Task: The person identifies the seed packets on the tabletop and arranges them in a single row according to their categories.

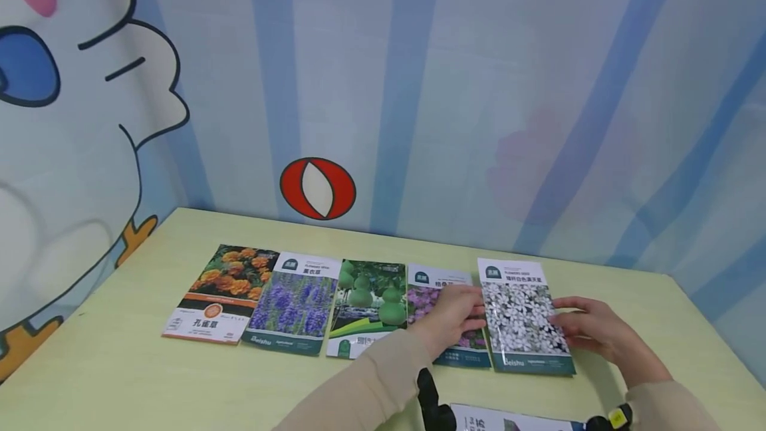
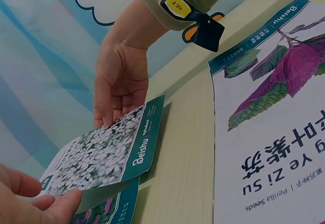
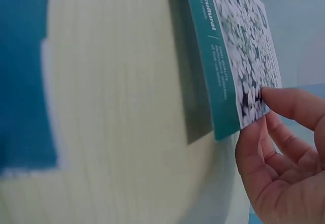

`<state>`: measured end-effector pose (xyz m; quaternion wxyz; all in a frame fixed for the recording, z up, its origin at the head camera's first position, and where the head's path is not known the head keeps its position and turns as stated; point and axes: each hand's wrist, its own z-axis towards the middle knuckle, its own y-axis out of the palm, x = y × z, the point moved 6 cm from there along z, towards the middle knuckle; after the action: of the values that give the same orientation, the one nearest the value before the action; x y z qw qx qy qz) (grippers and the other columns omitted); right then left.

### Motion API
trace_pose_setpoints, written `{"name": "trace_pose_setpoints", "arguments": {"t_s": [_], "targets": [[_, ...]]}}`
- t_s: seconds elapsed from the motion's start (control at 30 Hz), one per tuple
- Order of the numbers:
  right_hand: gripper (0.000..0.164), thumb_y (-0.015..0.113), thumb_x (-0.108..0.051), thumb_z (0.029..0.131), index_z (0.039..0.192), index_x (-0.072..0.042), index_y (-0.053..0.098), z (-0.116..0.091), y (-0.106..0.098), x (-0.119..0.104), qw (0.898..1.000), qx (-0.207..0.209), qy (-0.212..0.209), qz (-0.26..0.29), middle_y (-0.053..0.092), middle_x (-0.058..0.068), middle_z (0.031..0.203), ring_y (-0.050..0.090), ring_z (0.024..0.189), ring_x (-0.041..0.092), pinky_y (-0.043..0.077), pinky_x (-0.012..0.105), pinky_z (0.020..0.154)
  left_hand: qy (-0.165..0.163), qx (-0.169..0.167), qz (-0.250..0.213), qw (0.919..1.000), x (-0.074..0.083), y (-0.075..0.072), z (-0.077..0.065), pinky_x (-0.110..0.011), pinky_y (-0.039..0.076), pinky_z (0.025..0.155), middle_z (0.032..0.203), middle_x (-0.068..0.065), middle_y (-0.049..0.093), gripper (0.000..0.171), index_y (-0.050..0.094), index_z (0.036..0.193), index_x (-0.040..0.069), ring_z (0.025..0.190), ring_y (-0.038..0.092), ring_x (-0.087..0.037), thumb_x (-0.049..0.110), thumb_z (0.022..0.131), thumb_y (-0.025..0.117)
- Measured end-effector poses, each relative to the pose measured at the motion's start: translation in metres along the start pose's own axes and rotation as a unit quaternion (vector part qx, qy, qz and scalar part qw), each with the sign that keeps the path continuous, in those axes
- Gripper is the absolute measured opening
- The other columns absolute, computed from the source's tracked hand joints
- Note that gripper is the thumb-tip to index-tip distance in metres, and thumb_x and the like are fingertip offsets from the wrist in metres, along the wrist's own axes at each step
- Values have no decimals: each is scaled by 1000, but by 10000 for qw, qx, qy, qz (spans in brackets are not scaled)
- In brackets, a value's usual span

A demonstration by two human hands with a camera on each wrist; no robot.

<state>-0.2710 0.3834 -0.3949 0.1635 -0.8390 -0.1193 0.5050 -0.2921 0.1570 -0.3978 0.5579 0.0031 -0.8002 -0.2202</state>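
Observation:
A seed packet with white flowers (image 1: 522,314) stands at the right end of a row, slightly raised, its shadow showing on the table in the right wrist view. My right hand (image 1: 598,330) pinches its right edge, thumb (image 3: 289,102) on the printed face and fingers behind. At its left edge my left hand (image 1: 451,314) holds it by the fingertips, reaching across a purple-flower seed packet (image 1: 463,356) and partly hiding it. In the left wrist view, the white-flower packet (image 2: 101,158) spans between both hands, overlapping the purple one.
Leftward lie packets showing green gourds (image 1: 365,304), lavender (image 1: 293,304) and orange marigolds (image 1: 230,278). A perilla seed packet (image 2: 274,107) is at the table's near side. Behind the table (image 1: 149,378) hangs a striped cartoon backdrop (image 1: 479,85).

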Motion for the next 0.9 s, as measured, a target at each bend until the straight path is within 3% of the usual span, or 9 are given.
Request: {"name": "trace_pose_setpoints", "arguments": {"t_s": [0.33,0.43,0.5,0.57,0.63,0.73,0.9], "targets": [[56,68,-9,83,127,12,40,6,6,0,9988,288,32,-386,59,9,85,54,69,19,52,29,63,-54,99,69,9999,0,-3,1,-39,50,87,122,-27,53,36,46,127,-14,114,52,-37,-5,92,43],[55,68,-9,83,126,13,41,6,6,-1,9985,340,52,-436,59,10,87,55,68,18,52,29,63,39,-17,82,10000,2,-2,1,-39,49,88,87,-15,60,38,44,129,-14,81,59,-23,-7,92,41],[54,68,-8,83,126,14,42,5,7,-2,9983,353,29,-467,60,10,87,56,68,17,52,29,62,104,-49,115,9999,5,-3,-1,-39,48,89,66,-4,47,39,44,130,-14,62,45,-13,-9,91,40],[53,68,-8,83,125,14,43,5,8,-2,9982,352,2,-484,61,9,86,57,68,17,52,30,62,134,-69,196,9997,6,-4,-2,-40,48,90,63,-4,42,40,44,129,-14,60,44,-14,-9,90,39],[52,68,-8,83,124,14,45,6,8,-1,9984,305,-27,-476,61,8,85,57,68,16,52,30,62,120,-16,323,9994,7,-7,-3,-41,49,89,75,-11,55,38,48,127,-13,75,60,-21,-8,90,41],[48,67,-8,83,121,14,47,5,7,0,9988,221,-69,-436,61,6,81,57,67,16,52,29,62,15,8,486,9988,10,-12,-5,-39,51,84,106,-23,59,35,52,124,-10,105,58,-34,-6,91,44],[47,67,-10,85,121,14,49,2,-4,7,9987,99,-31,-489,61,6,85,58,71,15,54,31,67,-96,-57,870,9961,19,-17,-12,-36,53,81,107,-19,63,32,56,122,-5,97,62,-29,-2,92,45]]}}
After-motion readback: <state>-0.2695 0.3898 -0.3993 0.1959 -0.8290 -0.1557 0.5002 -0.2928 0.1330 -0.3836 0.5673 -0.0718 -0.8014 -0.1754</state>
